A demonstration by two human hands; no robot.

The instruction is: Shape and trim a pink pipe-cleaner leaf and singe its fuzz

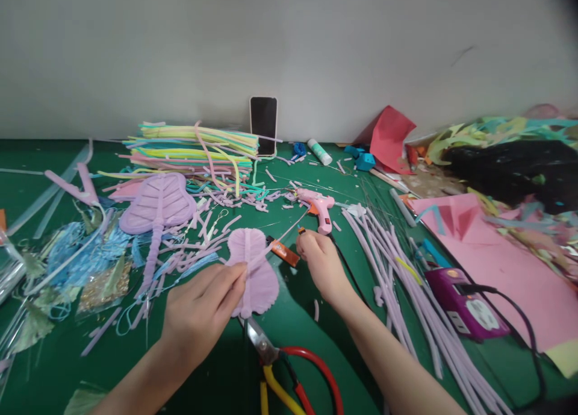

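Note:
My left hand pinches a thin lilac pipe cleaner that slants up to the right, its far end near the pink glue gun. Just beyond those fingertips lies a lilac butterfly-shaped piece with a centre rib. My right hand is closed round what looks like a lighter; only its metal top shows. An orange packet-like thing lies beside that hand. Big scissors with red and yellow handles rest below the butterfly piece. A larger lilac leaf-shaped piece lies to the left.
Bundled coloured pipe cleaners and a phone stand by the wall. Lilac stems and a purple power box with a black cable lie right. Blue tassels and cut scraps cover the left. Pink paper lies far right.

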